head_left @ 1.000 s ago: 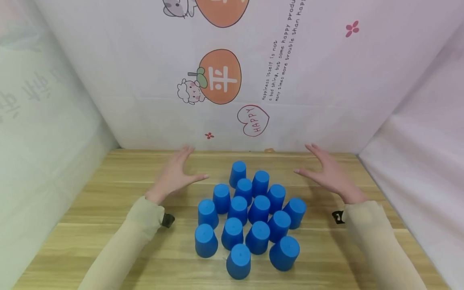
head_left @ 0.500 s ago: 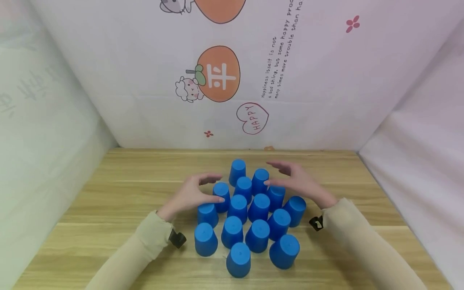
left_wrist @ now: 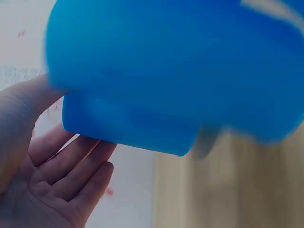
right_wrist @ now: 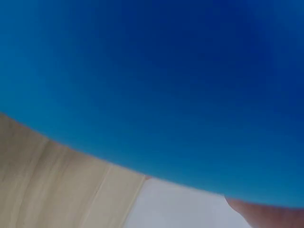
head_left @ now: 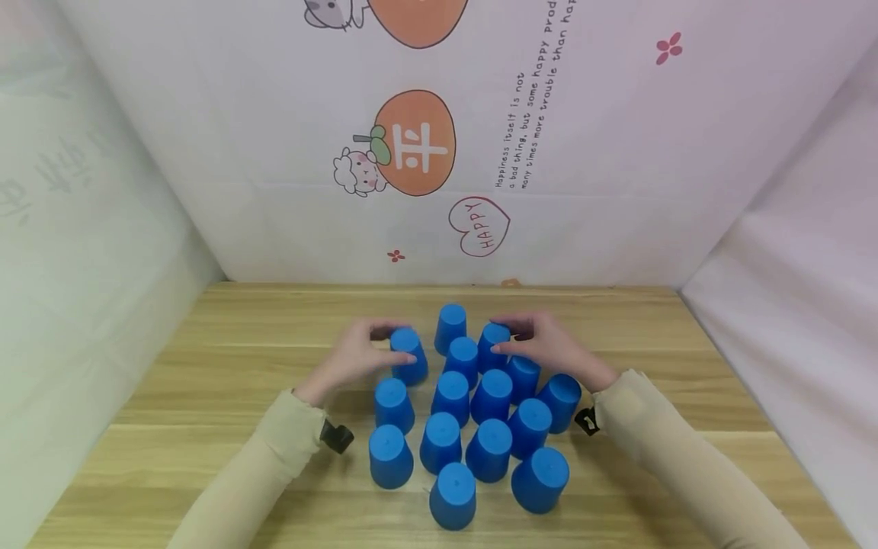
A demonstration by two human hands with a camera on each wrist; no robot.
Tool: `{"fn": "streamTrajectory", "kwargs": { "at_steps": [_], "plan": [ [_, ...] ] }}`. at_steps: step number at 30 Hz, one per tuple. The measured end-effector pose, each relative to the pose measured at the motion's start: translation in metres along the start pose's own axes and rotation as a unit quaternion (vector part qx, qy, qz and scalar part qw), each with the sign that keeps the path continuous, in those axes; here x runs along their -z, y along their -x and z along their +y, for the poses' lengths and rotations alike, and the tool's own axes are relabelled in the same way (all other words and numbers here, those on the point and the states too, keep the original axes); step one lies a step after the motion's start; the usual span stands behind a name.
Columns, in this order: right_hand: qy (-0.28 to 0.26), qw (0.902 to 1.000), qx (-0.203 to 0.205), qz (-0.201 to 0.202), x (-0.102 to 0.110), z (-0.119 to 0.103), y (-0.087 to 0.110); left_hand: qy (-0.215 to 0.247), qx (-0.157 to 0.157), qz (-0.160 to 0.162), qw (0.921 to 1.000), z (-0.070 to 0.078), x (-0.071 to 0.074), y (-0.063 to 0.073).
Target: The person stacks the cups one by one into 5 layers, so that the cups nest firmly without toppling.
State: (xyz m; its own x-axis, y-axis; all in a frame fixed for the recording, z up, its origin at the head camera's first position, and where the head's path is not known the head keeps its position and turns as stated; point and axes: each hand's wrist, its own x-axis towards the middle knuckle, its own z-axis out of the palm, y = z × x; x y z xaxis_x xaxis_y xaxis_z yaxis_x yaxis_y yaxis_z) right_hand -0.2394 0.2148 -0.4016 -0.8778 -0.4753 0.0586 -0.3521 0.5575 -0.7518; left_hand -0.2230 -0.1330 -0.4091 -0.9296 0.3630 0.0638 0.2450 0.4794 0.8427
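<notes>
Several blue plastic cups stand upside down in a cluster on the wooden table. My left hand (head_left: 358,354) holds one blue cup (head_left: 409,358) at the cluster's back left, thumb on its near side and fingers behind. In the left wrist view that hand (left_wrist: 61,185) reaches round the held cup (left_wrist: 128,128), while a nearer cup (left_wrist: 171,61) covers much of it. At the back right, my right hand (head_left: 549,343) grips another cup (head_left: 492,354) between thumb and fingers. A close blue cup (right_wrist: 152,95) fills most of the right wrist view, hiding nearly all of that hand.
The rearmost cup (head_left: 450,329) stands between the two hands. Another cup (head_left: 524,379) sits under the right hand, and the front cup (head_left: 453,496) is nearest me. Behind the wooden table (head_left: 274,316) rises a printed white cloth (head_left: 583,229); white cloth also hangs at both sides.
Both hands have come inward from the sides to the back cups. The left hand has taken hold of a cup and shifted it left and back; the right has closed round its cup.
</notes>
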Motion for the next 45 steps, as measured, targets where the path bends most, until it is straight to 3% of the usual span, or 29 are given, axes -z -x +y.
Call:
{"fn": "streamTrajectory", "kwargs": {
  "at_steps": [8, 13, 22, 29, 34, 39, 42, 45],
  "plan": [
    [0.008, 0.9999, 0.010, 0.006, 0.001, 0.002, 0.001, -0.018, 0.028, 0.081, 0.9962, -0.026, 0.047, -0.025],
    [0.013, 0.9997, 0.022, 0.006, 0.001, 0.003, 0.001, -0.041, 0.046, 0.106, 0.9925, -0.040, 0.065, -0.036],
    [0.002, 1.0000, 0.005, 0.007, -0.001, 0.001, 0.002, -0.047, 0.070, 0.110, 0.9904, -0.057, 0.074, -0.049],
    [0.008, 0.9999, 0.001, 0.011, -0.001, 0.001, 0.003, -0.039, 0.071, 0.120, 0.9895, -0.058, 0.073, -0.052],
    [0.007, 0.9999, 0.005, 0.010, -0.002, 0.002, 0.001, -0.024, 0.052, 0.146, 0.9876, -0.050, 0.067, -0.041],
    [-0.001, 1.0000, 0.002, 0.008, -0.002, 0.003, 0.001, -0.049, 0.009, 0.160, 0.9858, -0.026, 0.053, -0.013],
    [-0.005, 1.0000, 0.002, 0.007, -0.002, 0.003, 0.001, -0.051, -0.011, 0.139, 0.9890, -0.013, 0.043, 0.008],
    [-0.004, 1.0000, -0.001, 0.005, -0.001, 0.003, 0.001, -0.031, -0.014, 0.083, 0.9960, -0.004, 0.030, 0.028]
  ]
}}
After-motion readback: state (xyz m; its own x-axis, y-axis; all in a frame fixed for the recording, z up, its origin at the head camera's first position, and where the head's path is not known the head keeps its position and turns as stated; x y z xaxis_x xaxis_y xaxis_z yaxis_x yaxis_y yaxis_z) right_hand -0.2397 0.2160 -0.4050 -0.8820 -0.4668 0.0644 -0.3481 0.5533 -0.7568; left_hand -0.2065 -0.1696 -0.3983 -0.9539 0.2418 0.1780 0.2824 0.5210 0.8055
